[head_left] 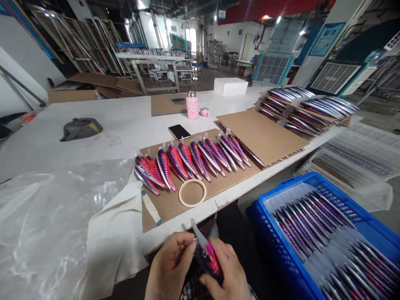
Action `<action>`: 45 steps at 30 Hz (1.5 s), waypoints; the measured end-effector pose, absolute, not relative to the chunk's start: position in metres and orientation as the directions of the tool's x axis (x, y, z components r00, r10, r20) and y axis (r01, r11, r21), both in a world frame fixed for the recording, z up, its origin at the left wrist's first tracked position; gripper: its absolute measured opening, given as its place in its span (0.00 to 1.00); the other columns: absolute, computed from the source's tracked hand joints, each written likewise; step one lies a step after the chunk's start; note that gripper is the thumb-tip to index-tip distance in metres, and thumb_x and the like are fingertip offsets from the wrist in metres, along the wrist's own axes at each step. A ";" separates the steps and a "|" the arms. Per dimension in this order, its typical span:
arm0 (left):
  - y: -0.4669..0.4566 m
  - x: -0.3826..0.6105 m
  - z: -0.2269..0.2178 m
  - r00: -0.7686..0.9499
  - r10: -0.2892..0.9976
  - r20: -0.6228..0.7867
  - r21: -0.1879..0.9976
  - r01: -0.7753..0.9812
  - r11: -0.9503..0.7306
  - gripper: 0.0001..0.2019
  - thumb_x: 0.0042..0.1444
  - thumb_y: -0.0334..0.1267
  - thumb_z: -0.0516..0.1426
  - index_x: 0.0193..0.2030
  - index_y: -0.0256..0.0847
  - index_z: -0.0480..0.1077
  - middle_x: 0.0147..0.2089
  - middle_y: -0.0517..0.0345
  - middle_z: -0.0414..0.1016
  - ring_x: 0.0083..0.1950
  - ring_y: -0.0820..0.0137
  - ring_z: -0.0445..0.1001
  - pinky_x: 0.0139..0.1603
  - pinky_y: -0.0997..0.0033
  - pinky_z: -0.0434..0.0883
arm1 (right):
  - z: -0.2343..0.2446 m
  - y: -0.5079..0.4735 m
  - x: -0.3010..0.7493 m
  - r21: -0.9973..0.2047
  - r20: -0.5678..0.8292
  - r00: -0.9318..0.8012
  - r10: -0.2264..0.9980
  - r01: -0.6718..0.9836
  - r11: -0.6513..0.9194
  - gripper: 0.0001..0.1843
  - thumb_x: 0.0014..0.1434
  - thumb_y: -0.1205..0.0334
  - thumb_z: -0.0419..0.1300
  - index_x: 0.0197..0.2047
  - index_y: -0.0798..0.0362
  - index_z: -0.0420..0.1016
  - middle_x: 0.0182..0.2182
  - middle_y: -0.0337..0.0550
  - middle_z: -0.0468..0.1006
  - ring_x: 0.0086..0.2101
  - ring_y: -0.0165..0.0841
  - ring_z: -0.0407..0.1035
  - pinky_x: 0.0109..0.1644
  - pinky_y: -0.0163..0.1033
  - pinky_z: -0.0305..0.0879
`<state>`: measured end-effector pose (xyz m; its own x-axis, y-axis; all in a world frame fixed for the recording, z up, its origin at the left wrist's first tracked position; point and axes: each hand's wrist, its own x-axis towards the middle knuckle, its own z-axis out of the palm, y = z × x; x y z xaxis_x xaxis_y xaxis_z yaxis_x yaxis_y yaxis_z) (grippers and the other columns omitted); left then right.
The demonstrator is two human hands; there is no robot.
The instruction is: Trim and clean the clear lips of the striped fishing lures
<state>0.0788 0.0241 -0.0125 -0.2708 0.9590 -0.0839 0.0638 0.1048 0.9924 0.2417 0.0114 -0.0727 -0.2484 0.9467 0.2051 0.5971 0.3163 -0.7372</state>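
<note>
Head-worn view, facing forward and down, close above table [131, 125]

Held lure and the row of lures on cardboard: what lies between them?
In the head view, a pale ring, likely tape, lies on the cardboard between the held lure and the row of lures; the white table edge also crosses there.

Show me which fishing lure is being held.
The lure in the right hand; the others lie on cardboard or in the blue basket.

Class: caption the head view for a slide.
Right hand gripping a pink-and-black fish-shaped lure, left hand by its clear lip, near a blue plastic crate.
</note>
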 end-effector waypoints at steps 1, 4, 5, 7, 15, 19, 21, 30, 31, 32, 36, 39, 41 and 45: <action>0.024 0.078 -0.013 -0.264 0.960 -0.099 0.992 0.045 0.115 0.06 0.50 0.39 0.63 0.35 0.42 0.73 0.28 0.61 0.78 0.30 0.69 0.77 0.33 0.77 0.75 | -0.072 0.011 0.242 -0.741 0.203 -0.246 0.948 0.594 0.313 0.45 0.39 0.76 0.66 0.62 0.50 0.65 0.55 0.49 0.75 0.52 0.50 0.70 0.56 0.51 0.70; 0.023 0.077 -0.016 -0.254 0.956 -0.144 0.989 -0.011 0.146 0.08 0.49 0.41 0.64 0.35 0.41 0.73 0.28 0.61 0.78 0.30 0.69 0.77 0.32 0.77 0.75 | -0.072 0.011 0.241 -0.741 0.196 -0.245 0.949 0.597 0.308 0.44 0.38 0.77 0.66 0.61 0.52 0.66 0.55 0.50 0.75 0.52 0.50 0.70 0.57 0.50 0.70; 0.023 0.077 -0.017 -0.257 0.954 -0.156 0.988 -0.020 0.156 0.09 0.49 0.41 0.65 0.35 0.41 0.73 0.28 0.61 0.78 0.30 0.69 0.77 0.32 0.77 0.75 | -0.072 0.010 0.241 -0.736 0.192 -0.246 0.950 0.604 0.305 0.44 0.38 0.77 0.66 0.61 0.53 0.66 0.55 0.51 0.75 0.52 0.50 0.70 0.57 0.51 0.69; 0.022 0.077 -0.017 -0.275 0.945 -0.176 0.984 -0.030 0.174 0.09 0.49 0.42 0.65 0.35 0.41 0.73 0.28 0.61 0.79 0.31 0.69 0.77 0.33 0.76 0.75 | -0.072 0.010 0.241 -0.725 0.185 -0.251 0.950 0.618 0.304 0.43 0.39 0.76 0.67 0.61 0.54 0.67 0.54 0.52 0.75 0.52 0.52 0.70 0.57 0.51 0.69; 0.024 0.078 -0.011 -0.261 0.945 -0.198 0.979 -0.100 0.178 0.10 0.46 0.41 0.67 0.32 0.41 0.74 0.27 0.61 0.78 0.30 0.69 0.76 0.32 0.77 0.74 | -0.074 0.007 0.243 -0.746 0.165 -0.239 0.957 0.604 0.280 0.43 0.40 0.73 0.68 0.61 0.49 0.66 0.54 0.49 0.76 0.52 0.50 0.71 0.57 0.53 0.69; 0.029 0.075 -0.005 -0.246 0.937 -0.248 0.966 -0.138 0.219 0.11 0.41 0.42 0.68 0.30 0.40 0.75 0.25 0.61 0.77 0.28 0.70 0.74 0.28 0.76 0.74 | -0.073 0.007 0.243 -0.772 0.136 -0.237 0.962 0.583 0.253 0.43 0.38 0.73 0.69 0.60 0.48 0.68 0.54 0.48 0.76 0.53 0.50 0.70 0.57 0.53 0.69; 0.030 0.073 -0.004 -0.222 0.942 -0.252 0.964 -0.140 0.225 0.11 0.41 0.42 0.68 0.29 0.40 0.75 0.23 0.61 0.76 0.26 0.70 0.73 0.27 0.76 0.73 | -0.072 0.008 0.243 -0.784 0.130 -0.254 0.958 0.566 0.256 0.43 0.38 0.73 0.68 0.60 0.48 0.68 0.54 0.47 0.76 0.53 0.49 0.70 0.58 0.52 0.68; 0.025 0.074 -0.019 -0.264 0.964 -0.042 0.999 -0.020 0.038 0.07 0.49 0.36 0.64 0.35 0.44 0.73 0.28 0.63 0.72 0.29 0.72 0.70 0.31 0.77 0.71 | -0.063 0.012 0.243 -0.819 0.090 -0.265 0.960 0.529 0.223 0.44 0.36 0.77 0.67 0.59 0.50 0.70 0.53 0.49 0.77 0.52 0.50 0.70 0.58 0.53 0.68; 0.025 0.074 -0.018 -0.258 0.965 0.037 0.998 0.059 -0.022 0.06 0.50 0.35 0.63 0.36 0.44 0.74 0.29 0.62 0.72 0.29 0.72 0.70 0.32 0.77 0.71 | -0.062 0.012 0.243 -0.816 0.089 -0.271 0.958 0.532 0.226 0.44 0.36 0.77 0.66 0.59 0.51 0.70 0.53 0.50 0.77 0.52 0.50 0.70 0.58 0.53 0.68; 0.024 0.073 -0.016 -0.237 0.966 0.099 0.987 0.146 -0.066 0.04 0.51 0.34 0.62 0.35 0.45 0.74 0.29 0.62 0.72 0.29 0.71 0.70 0.32 0.77 0.70 | -0.062 0.013 0.243 -0.811 0.089 -0.275 0.957 0.538 0.230 0.44 0.36 0.77 0.66 0.59 0.51 0.69 0.53 0.50 0.76 0.52 0.50 0.70 0.58 0.53 0.68; 0.023 0.072 -0.001 -0.147 0.984 0.103 0.921 0.388 -0.038 0.03 0.56 0.36 0.59 0.31 0.44 0.73 0.29 0.61 0.73 0.30 0.70 0.72 0.33 0.76 0.69 | -0.064 0.013 0.242 -0.777 0.104 -0.270 0.957 0.579 0.248 0.43 0.38 0.76 0.67 0.60 0.51 0.69 0.53 0.51 0.77 0.52 0.50 0.70 0.58 0.53 0.68; 0.022 0.072 0.005 -0.135 0.991 0.010 0.913 0.406 0.046 0.05 0.57 0.39 0.57 0.32 0.44 0.73 0.29 0.60 0.74 0.30 0.69 0.73 0.33 0.75 0.69 | -0.065 0.012 0.242 -0.739 0.130 -0.275 0.953 0.613 0.277 0.41 0.38 0.76 0.67 0.59 0.55 0.70 0.53 0.52 0.77 0.52 0.50 0.70 0.57 0.51 0.69; 0.023 0.073 0.004 -0.120 0.991 -0.057 0.919 0.382 0.099 0.08 0.59 0.42 0.55 0.33 0.43 0.72 0.29 0.60 0.74 0.30 0.69 0.73 0.34 0.75 0.69 | -0.064 0.012 0.242 -0.717 0.148 -0.276 0.950 0.632 0.295 0.41 0.38 0.77 0.66 0.59 0.56 0.70 0.53 0.52 0.76 0.52 0.51 0.70 0.57 0.50 0.69; 0.024 0.076 -0.001 -0.134 0.979 -0.155 0.939 0.288 0.188 0.11 0.59 0.45 0.54 0.29 0.42 0.69 0.25 0.62 0.69 0.27 0.71 0.68 0.28 0.77 0.67 | -0.063 0.011 0.242 -0.682 0.149 -0.285 0.947 0.664 0.307 0.43 0.37 0.77 0.66 0.60 0.55 0.69 0.54 0.51 0.76 0.52 0.50 0.71 0.57 0.50 0.69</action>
<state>0.0762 0.0238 -0.0010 -0.1340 0.9788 -0.1546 0.2880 0.1877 0.9390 0.2419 0.0110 -0.0629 -0.2852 0.9468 0.1492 0.6636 0.3074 -0.6820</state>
